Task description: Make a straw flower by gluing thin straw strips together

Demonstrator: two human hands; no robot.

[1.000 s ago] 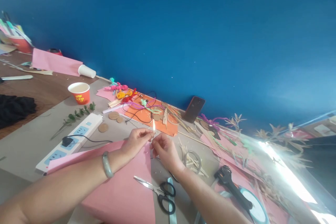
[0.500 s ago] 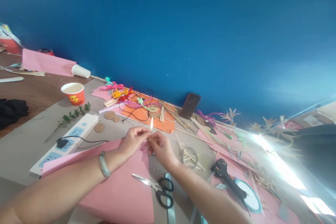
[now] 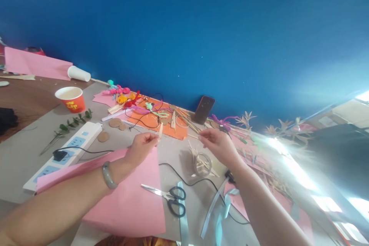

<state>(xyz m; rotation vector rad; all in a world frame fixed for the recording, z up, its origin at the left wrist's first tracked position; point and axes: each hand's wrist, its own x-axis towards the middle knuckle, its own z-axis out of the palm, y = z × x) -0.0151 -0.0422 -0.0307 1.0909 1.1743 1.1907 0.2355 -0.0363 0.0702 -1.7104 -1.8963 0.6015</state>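
My left hand (image 3: 144, 147), with a bangle on its wrist, pinches a small pale leaf-shaped strip (image 3: 160, 131) upright above the edge of the pink paper (image 3: 127, 203). Further right, my right hand (image 3: 217, 144) is raised with thumb and fingers together, just in front of the leaning phone (image 3: 204, 109). A thin stick runs up to its fingertips from the left; whether they hold it I cannot tell. Below lie a roll of clear tape (image 3: 203, 164) on pale strip scraps, and open scissors (image 3: 168, 196) with black handles across a light blue ribbon (image 3: 182, 223).
At left are a power strip (image 3: 65, 155) with a plugged black cable, a leafy sprig (image 3: 67, 127) and a red paper cup (image 3: 70, 100). Orange paper (image 3: 155, 123) with craft pieces lies by the blue wall (image 3: 184, 38). Dried plants stand right.
My right hand has moved away from my left, rightward and slightly up. The left still holds the pale strip. My right forearm now covers most of the black tool at right. The view has shifted slightly.
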